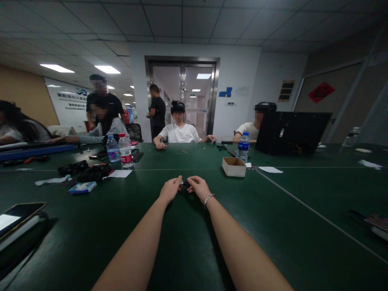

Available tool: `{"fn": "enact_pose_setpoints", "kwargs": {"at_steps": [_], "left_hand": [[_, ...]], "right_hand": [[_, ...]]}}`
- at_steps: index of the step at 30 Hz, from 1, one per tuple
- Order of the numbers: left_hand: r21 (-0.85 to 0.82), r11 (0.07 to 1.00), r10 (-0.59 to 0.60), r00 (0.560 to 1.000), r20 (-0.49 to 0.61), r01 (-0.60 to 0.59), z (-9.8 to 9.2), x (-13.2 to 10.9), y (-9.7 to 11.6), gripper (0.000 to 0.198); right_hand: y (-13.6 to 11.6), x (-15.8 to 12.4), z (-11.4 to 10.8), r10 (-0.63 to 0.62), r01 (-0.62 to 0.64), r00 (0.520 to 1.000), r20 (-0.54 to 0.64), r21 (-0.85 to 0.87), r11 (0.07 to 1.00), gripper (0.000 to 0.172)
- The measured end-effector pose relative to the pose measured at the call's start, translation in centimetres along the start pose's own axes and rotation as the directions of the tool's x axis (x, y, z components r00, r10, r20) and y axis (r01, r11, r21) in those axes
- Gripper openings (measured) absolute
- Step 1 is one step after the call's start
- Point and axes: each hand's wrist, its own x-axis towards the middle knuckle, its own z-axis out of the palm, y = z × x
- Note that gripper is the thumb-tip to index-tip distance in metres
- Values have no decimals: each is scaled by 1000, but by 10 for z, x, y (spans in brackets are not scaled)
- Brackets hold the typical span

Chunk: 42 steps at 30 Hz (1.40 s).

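Both the left hand point(170, 190) and right hand point(199, 188) have fingers pinched on a small dark piece point(185, 184) at twelve o'clock from the forearms point(136, 240), over the counter point(273, 218); I see an open box point(233, 170) at its two o'clock.

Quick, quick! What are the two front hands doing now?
Left hand: closed on a light bit, too small to name.
Right hand: closed on a dark bit; can't tell if the bits are joined.
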Motion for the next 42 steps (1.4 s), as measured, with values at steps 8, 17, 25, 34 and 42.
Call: {"fn": "enact_pose_setpoints", "kwargs": {"at_steps": [8, 17, 25, 34, 42], "left_hand": [[-220, 975, 50, 998, 46, -39, -5, -3, 6, 29], [-192, 978, 89, 995, 39, -80, 0, 5, -8, 33], [-204, 979, 20, 1000, 21, -15, -1, 3, -3, 43], [-207, 976, 69, 998, 10, -65, -3, 4, -5, 28], [-100, 993, 64, 998, -26, -67, 1, 6, -11, 48]], "right_hand": [[2, 1, 1, 0, 0, 1000, -25, 22, 1000, 10], [3, 1, 0, -4, 4, 1000, 13, -2, 1000, 8], [1, 0, 1, -10, 10, 1000, 7, 0, 1000, 8], [-1, -2, 1, -1, 1, 1000, -2, 8, 1000, 7], [-4, -4, 2, -16, 17, 998, 66, -20, 1000, 6]]}}
